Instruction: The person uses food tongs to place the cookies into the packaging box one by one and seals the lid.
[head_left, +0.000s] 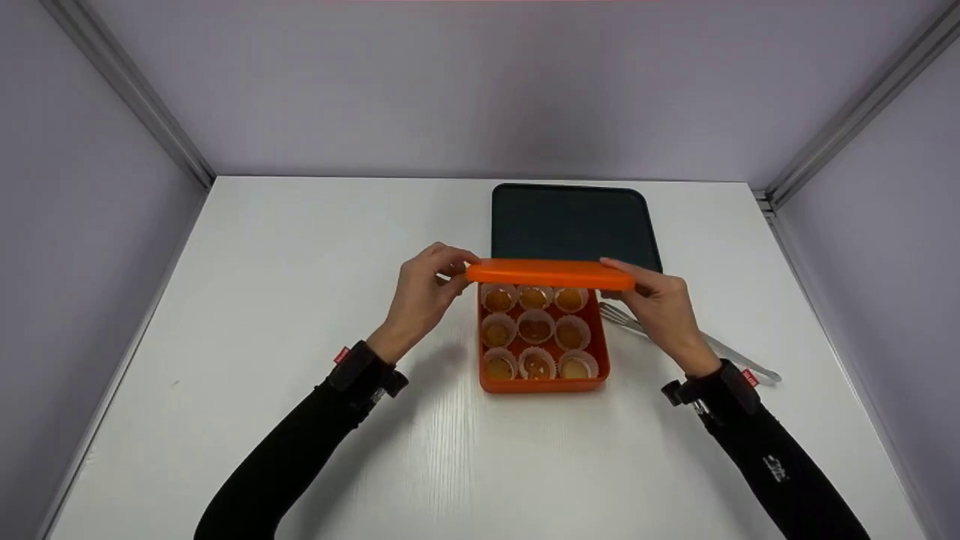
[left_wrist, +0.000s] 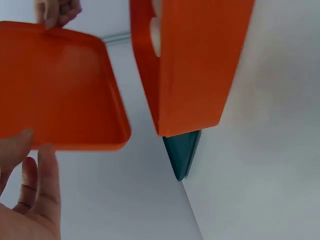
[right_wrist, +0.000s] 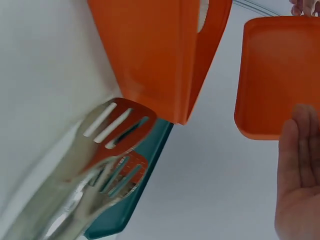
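An orange lid (head_left: 551,274) is held up in both hands over the far part of an orange box (head_left: 544,385). My left hand (head_left: 420,300) pinches its left edge between thumb and fingers. At the opposite edge, my right hand (head_left: 664,311) grips the lid with the thumb on the near top side. The left wrist view shows the lid's hollow underside (left_wrist: 60,90), raised apart from the box. Inside the box stand rows of pale paper cups (head_left: 537,364) with golden-brown contents, probably small cakes or pastries.
A dark green tray-like panel (head_left: 574,225) lies flat behind the box, partly covered by the lid. To the right, metal slotted tongs (head_left: 735,355) lie slantwise on the white table (head_left: 300,300), passing beneath the right hand. Pale walls (head_left: 487,90) enclose the back and sides.
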